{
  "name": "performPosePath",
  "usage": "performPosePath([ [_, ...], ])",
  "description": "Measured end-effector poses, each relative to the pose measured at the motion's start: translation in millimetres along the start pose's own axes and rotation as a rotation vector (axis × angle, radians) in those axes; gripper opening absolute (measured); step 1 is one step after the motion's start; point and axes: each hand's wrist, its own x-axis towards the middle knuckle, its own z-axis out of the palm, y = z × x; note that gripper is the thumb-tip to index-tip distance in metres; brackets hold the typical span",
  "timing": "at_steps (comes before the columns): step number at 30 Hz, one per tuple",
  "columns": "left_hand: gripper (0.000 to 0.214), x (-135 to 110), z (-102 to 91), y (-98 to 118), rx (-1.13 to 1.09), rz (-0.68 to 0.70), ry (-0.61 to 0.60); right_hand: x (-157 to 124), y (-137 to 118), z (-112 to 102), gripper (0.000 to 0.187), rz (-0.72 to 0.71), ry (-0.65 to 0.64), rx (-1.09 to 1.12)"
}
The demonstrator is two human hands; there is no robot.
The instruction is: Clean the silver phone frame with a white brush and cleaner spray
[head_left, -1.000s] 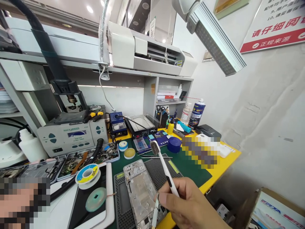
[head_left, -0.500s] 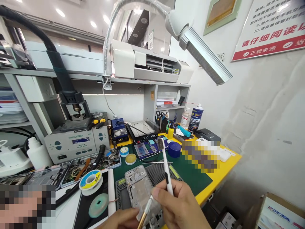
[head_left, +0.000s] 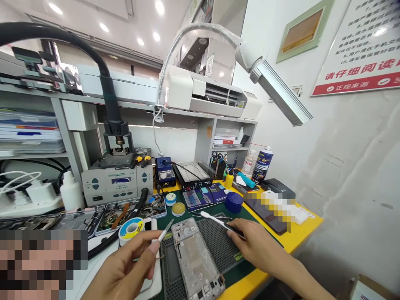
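My right hand [head_left: 246, 239] is closed around the dark handle of a white toothbrush [head_left: 215, 218]. The brush lies low over the dark grey ridged mat [head_left: 215, 237], its head pointing left, near the tweezers [head_left: 230, 218]. In my left hand [head_left: 131, 262], thumb and fingers pinch a slim knife-like tool [head_left: 165, 231] with a white shaft and a grey pointed tip aimed up and right; my fingers hide its rear. Between my hands a stripped phone frame [head_left: 195, 256] rests on the mat, its silvery inside facing up.
Left of the mat are a solder wire spool [head_left: 133, 230] and a tray of phone parts [head_left: 137, 210]. Behind stand two small round tins [head_left: 178, 208], a blue round container [head_left: 234, 202] and a soldering station [head_left: 165, 171]. A dark phone [head_left: 265, 213] lies to the right.
My right hand has moved right and lowered the toothbrush from upright to nearly flat. My left hand has risen leftward with the slim tool, now apart from my right fingers. The view has shifted left.
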Motion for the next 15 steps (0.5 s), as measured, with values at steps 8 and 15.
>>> performPosePath([
  [8, 0.067, 2.4, 9.3, 10.5, -0.027, 0.021, 0.010, 2.9, -7.7, -2.8, 0.011, -0.094, -0.076, -0.341],
  [15, 0.075, 5.4, 24.6, 30.8, -0.044, 0.085, 0.076, 1.7, -1.9, -14.9, 0.015, -0.130, -0.105, -0.341],
])
